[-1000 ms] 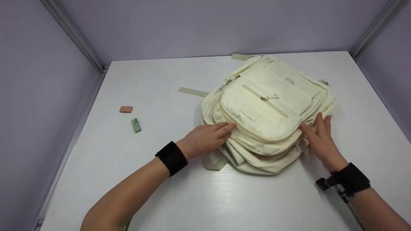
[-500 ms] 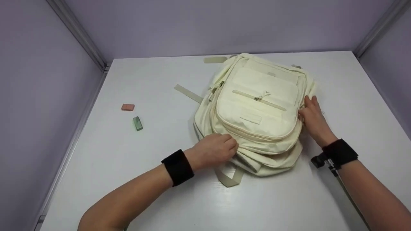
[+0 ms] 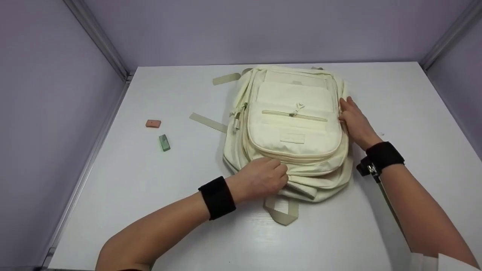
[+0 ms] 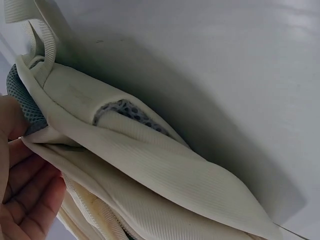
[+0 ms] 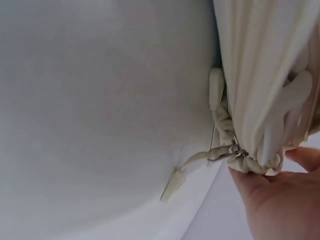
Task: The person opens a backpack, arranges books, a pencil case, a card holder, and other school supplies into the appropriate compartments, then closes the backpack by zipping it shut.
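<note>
A cream backpack (image 3: 297,131) lies front side up on the white table, its front pocket zip and small label showing. With curled fingers my left hand (image 3: 260,178) pinches the bag's lower left edge; in the left wrist view thumb and fingers meet on the cream fabric (image 4: 150,160) beside grey mesh padding (image 4: 30,105). My right hand (image 3: 357,122) grips the bag's right side, thumb on top and fingers along the edge. The right wrist view has that hand (image 5: 285,200) at the gathered fabric, near a zip pull (image 5: 174,185).
A pink block (image 3: 153,123) and a green block (image 3: 164,143) lie left of the bag on the table (image 3: 180,94). Loose straps (image 3: 208,122) stick out on its left, and a strap loop (image 3: 284,217) lies below it. Lilac walls (image 3: 263,34) enclose the table.
The backpack has turned counterclockwise and shifted left, so it now lies nearly straight. My left hand has closed its fingers on the lower edge; the right hand has moved up and left.
</note>
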A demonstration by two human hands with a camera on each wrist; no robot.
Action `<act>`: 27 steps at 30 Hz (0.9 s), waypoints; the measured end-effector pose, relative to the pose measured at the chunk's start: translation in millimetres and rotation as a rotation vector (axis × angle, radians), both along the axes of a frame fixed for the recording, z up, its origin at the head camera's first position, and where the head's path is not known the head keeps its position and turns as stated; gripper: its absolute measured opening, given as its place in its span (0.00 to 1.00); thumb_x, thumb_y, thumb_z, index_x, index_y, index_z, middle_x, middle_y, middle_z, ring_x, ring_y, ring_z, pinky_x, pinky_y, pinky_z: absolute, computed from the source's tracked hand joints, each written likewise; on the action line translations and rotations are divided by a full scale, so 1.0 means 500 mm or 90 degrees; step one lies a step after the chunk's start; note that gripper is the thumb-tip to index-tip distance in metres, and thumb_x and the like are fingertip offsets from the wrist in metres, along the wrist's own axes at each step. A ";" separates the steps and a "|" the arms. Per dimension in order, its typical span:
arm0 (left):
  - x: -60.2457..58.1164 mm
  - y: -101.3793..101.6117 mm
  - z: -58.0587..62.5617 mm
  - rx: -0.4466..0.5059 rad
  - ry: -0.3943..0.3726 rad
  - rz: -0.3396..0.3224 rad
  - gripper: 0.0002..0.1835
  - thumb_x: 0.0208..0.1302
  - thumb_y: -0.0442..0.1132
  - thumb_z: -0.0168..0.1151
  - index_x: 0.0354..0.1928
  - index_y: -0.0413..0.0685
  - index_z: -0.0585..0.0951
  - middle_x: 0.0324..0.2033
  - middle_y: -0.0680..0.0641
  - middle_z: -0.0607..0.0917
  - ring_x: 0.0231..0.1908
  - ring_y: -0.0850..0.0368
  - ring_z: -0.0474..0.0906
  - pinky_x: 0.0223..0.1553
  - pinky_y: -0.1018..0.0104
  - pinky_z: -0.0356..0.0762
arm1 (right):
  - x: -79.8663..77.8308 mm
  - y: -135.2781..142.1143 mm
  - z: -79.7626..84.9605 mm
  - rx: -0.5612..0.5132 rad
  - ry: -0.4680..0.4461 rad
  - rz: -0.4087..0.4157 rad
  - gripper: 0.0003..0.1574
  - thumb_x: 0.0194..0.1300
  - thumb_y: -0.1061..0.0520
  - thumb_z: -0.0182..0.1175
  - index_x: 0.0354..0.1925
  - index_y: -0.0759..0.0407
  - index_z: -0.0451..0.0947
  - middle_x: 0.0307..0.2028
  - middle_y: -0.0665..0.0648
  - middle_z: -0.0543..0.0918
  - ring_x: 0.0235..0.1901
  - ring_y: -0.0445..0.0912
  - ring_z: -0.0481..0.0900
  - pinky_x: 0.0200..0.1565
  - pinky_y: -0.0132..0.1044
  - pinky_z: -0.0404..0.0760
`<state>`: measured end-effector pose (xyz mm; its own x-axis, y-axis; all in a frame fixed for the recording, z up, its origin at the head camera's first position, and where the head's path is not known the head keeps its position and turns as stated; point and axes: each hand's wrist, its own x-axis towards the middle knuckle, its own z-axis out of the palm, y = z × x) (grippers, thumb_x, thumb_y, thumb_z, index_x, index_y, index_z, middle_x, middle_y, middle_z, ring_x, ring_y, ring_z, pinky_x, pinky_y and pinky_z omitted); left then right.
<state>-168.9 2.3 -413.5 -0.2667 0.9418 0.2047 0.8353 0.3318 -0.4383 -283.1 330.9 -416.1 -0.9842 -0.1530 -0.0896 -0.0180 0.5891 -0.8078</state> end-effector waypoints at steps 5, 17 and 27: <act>0.000 0.013 0.004 -0.017 -0.029 0.029 0.09 0.71 0.38 0.58 0.32 0.52 0.83 0.31 0.53 0.79 0.32 0.59 0.75 0.33 0.68 0.74 | -0.019 0.000 0.001 -0.005 -0.005 0.014 0.45 0.70 0.56 0.36 0.82 0.56 0.38 0.81 0.56 0.29 0.79 0.50 0.25 0.75 0.52 0.30; -0.001 0.017 0.031 0.054 -0.149 0.062 0.14 0.73 0.50 0.57 0.31 0.52 0.82 0.29 0.53 0.78 0.30 0.57 0.74 0.29 0.65 0.74 | 0.011 0.034 0.006 0.045 0.059 -0.021 0.36 0.79 0.49 0.34 0.78 0.60 0.59 0.80 0.61 0.52 0.78 0.58 0.45 0.74 0.57 0.47; -0.015 0.094 0.079 0.191 -0.088 0.038 0.11 0.73 0.38 0.55 0.48 0.52 0.86 0.47 0.51 0.84 0.50 0.53 0.80 0.49 0.64 0.78 | 0.032 0.031 0.003 0.131 0.180 -0.039 0.25 0.80 0.51 0.52 0.67 0.62 0.76 0.64 0.67 0.76 0.62 0.63 0.73 0.60 0.59 0.73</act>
